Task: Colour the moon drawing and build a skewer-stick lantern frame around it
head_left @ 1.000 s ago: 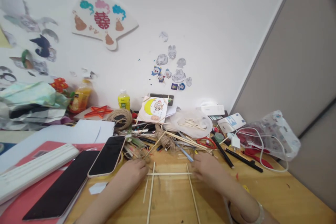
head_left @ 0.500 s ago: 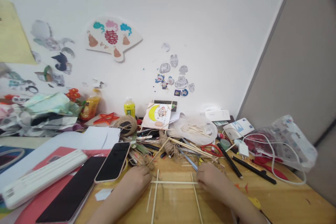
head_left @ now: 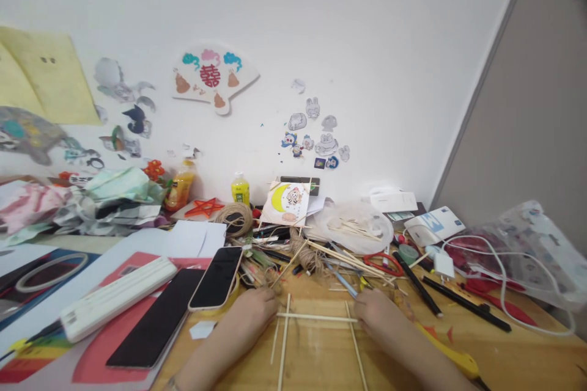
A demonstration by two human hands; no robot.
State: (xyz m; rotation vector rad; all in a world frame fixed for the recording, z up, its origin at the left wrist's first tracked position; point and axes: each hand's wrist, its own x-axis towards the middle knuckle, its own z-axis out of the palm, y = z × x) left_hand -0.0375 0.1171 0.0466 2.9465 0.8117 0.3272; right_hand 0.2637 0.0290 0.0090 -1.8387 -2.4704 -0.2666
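A thin, pale wooden stick [head_left: 316,318] lies crosswise over two lengthwise sticks, the left one [head_left: 283,348] and the right one [head_left: 356,348], near their far ends. My left hand [head_left: 257,311] is closed at the crosswise stick's left end, and my right hand [head_left: 373,313] is closed at its right end. The backs of both hands face me, so the fingertips are mostly hidden. A shorter thin stick [head_left: 275,342] lies just left of the left lengthwise one. All of them rest on the wooden table [head_left: 318,366].
Beyond my hands lie twine [head_left: 312,258], loose sticks [head_left: 339,253], red-handled scissors [head_left: 383,264] and black pens [head_left: 415,284]. A phone [head_left: 216,278] is to the left. A yellow-handled tool [head_left: 452,354] lies beside my right forearm. A framed moon drawing [head_left: 287,203] leans at the back.
The camera has turned slightly left, so the whole scene sits farther right in the picture. Both hands stay at the ends of the crosswise stick, with the sticks' arrangement about the same.
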